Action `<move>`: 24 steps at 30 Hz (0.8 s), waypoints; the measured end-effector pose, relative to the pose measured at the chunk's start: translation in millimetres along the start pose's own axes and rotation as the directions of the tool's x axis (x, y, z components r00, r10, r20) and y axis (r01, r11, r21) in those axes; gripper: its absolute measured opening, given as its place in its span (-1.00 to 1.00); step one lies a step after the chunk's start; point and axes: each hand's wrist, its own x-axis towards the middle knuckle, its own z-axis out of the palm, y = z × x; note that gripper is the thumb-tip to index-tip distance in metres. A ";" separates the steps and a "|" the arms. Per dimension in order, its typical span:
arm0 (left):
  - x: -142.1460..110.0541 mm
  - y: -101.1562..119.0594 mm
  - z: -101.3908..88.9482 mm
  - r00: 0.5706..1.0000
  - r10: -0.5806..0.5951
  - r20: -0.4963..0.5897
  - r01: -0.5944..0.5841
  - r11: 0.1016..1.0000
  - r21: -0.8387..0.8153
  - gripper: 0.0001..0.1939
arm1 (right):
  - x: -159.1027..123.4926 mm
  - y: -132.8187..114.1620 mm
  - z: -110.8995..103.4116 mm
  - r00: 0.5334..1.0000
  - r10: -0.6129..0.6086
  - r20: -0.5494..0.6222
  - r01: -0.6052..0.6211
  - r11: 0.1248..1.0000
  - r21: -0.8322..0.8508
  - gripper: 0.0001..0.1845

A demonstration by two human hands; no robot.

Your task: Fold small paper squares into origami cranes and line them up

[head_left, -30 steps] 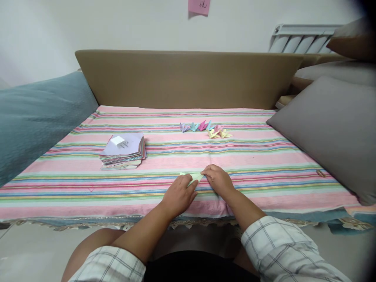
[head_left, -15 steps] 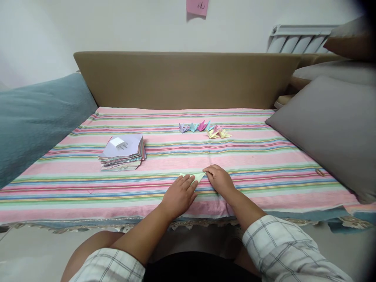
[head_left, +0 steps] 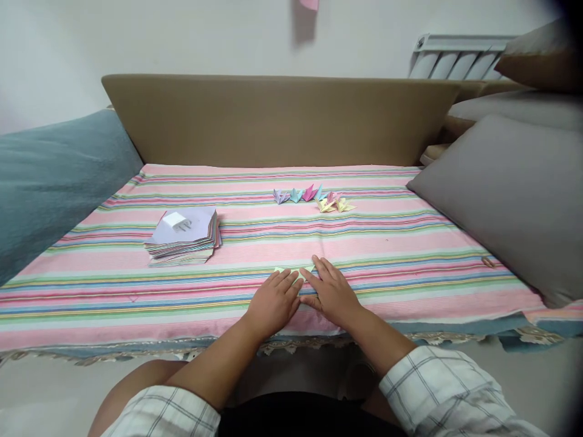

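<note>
Right fingers (head_left: 313,280) flattened — green paper (head_left: 308,268) under them and left fingers (head_left: 284,280).

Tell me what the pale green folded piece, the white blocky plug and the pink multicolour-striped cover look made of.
Pale green folded piece: likely matte paper; it lies thin and flat, straight-edged.
White blocky plug: probably smooth plastic; its thin prongs look metallic.
Pink multicolour-striped cover: matte fabric, showing soft wrinkles; the fibre is unclear.
</note>
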 end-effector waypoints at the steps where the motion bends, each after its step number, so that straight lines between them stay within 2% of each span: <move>1: 0.0 0.0 0.3 1.000 0.000 -0.002 0.000 1.000 0.006 -0.62 | 0.3 0.4 -1.0 1.000 0.023 0.015 -0.023 1.000 -0.008 -0.28; 8: -3.9 0.8 -0.4 0.999 -0.004 0.042 0.001 0.998 0.060 -0.58 | 2.3 14.3 -8.7 0.976 0.196 0.097 -0.192 0.980 -0.053 -0.18; 11: -5.3 0.3 -1.4 0.998 -0.007 0.065 0.002 0.998 0.066 -0.55 | 3.5 19.7 -12.7 0.967 0.254 0.025 -0.253 0.966 -0.048 -0.18; 13: -5.4 -0.3 -1.2 0.997 -0.009 0.072 0.004 0.998 0.064 -0.54 | 3.4 16.9 -14.9 0.989 0.138 -0.048 -0.139 0.990 -0.015 -0.20; 14: -5.3 -0.6 -1.0 0.997 -0.009 0.075 0.004 0.998 0.060 -0.54 | 3.1 13.6 -15.2 0.998 0.016 -0.068 -0.016 1.000 0.007 -0.22; 16: -5.1 -1.1 -0.6 0.997 -0.004 0.082 0.000 0.999 0.050 -0.54 | 2.0 5.1 -13.4 0.965 -0.254 -0.059 0.257 0.965 0.053 -0.21; 17: -5.1 -1.3 -0.8 0.996 -0.003 0.084 -0.001 0.999 0.045 -0.54 | 1.4 1.2 -11.3 0.940 -0.340 -0.038 0.342 0.936 0.079 -0.19; 19: -5.8 -1.8 -2.2 0.996 0.000 0.089 -0.003 0.999 0.035 -0.52 | 0.8 -3.9 -6.3 0.930 -0.367 -0.005 0.365 0.922 0.128 -0.12; 24: -11.6 -3.1 -9.7 0.997 0.034 0.067 -0.035 0.999 0.020 -0.57 | 2.6 0.7 -2.7 0.954 -0.292 0.071 0.268 0.933 0.242 -0.10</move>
